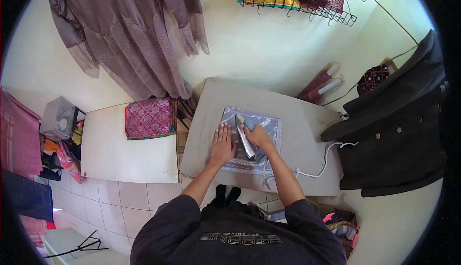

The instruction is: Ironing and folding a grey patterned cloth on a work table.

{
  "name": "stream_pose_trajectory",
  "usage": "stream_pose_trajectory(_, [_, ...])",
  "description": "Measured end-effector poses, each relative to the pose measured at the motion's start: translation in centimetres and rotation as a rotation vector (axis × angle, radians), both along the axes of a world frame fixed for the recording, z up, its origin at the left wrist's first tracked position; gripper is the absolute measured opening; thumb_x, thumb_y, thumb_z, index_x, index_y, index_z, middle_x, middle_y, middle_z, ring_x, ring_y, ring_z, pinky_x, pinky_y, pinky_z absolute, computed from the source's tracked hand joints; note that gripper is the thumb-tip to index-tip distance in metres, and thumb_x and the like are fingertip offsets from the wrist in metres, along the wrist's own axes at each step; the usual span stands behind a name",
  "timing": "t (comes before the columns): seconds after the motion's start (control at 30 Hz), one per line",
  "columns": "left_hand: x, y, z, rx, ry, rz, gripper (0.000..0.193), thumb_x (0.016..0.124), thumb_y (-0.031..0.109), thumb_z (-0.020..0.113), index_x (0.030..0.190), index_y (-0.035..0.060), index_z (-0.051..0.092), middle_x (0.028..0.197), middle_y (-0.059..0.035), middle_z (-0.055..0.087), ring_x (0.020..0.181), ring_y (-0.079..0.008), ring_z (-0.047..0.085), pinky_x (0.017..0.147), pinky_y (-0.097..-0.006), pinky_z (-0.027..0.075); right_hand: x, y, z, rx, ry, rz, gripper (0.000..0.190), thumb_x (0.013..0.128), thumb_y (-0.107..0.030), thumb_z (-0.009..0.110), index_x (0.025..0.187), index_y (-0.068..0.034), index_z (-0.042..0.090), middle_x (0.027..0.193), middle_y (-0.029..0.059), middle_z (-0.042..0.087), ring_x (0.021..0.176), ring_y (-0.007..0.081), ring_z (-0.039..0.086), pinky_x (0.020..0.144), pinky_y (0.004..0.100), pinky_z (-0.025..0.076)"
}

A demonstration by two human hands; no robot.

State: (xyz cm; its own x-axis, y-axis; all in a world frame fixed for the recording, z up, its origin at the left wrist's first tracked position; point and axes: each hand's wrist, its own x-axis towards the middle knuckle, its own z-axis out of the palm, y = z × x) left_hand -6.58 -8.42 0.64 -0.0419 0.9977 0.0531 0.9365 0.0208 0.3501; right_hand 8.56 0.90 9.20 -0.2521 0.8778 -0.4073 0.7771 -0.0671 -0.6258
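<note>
My right hand point(257, 135) is closed around the handle of an electric clothes iron point(245, 139). The iron is tilted, its shiny metal side facing left, over a folded grey-blue patterned cloth point(274, 131). Whether its soleplate touches the fabric I cannot tell. Flat on the cloth's left side rests my left hand point(222, 148), fingers slightly apart, holding nothing. The cloth lies on a table covered in beige fabric point(306, 131). From the iron's heel a white braided cord point(317, 174) runs down and off to the right across the cover.
A white table point(126, 160) at left bears a folded magenta brocade cloth point(152, 118). A mauve dress point(133, 31) hangs above it. At right hangs a black jacket point(392, 149), overlapping the ironing table's edge. Wrapped fabric rolls point(318, 85) lean behind; a wire basket point(295, 4) hangs on the wall.
</note>
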Motion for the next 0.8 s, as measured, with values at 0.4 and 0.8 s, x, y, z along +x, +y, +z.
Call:
stream_pose_trajectory(0.4, [0.7, 0.2, 0.2, 0.038, 0.051, 0.024, 0.075, 0.097, 0.04, 0.046, 0.151, -0.0069, 0.024, 0.161, -0.0208, 0.02, 0.152, -0.0305, 0.012, 0.123, -0.0474, 0.007, -1.9, 4.3, -2.1, 0.211, 0.038, 0.036, 0.077, 0.09, -0.059, 0.057, 0.074, 0.016, 0.065, 0.062, 0.0296, 0.063, 0.052, 0.0401, 0.065, 0.057, 0.0461, 0.054])
stream_pose_trajectory(0.8, [0.5, -3.1, 0.5, 0.01, 0.029, 0.034, 0.071, 0.099, 0.037, 0.042, 0.152, -0.0057, 0.023, 0.16, -0.0203, 0.021, 0.152, -0.0318, 0.011, 0.123, -0.0502, 0.006, -2.9, 2.1, 0.1, 0.195, -0.021, 0.102, 0.074, 0.09, -0.058, 0.058, 0.08, 0.016, 0.065, 0.066, 0.0296, 0.064, 0.055, 0.0379, 0.067, 0.059, 0.0449, 0.055])
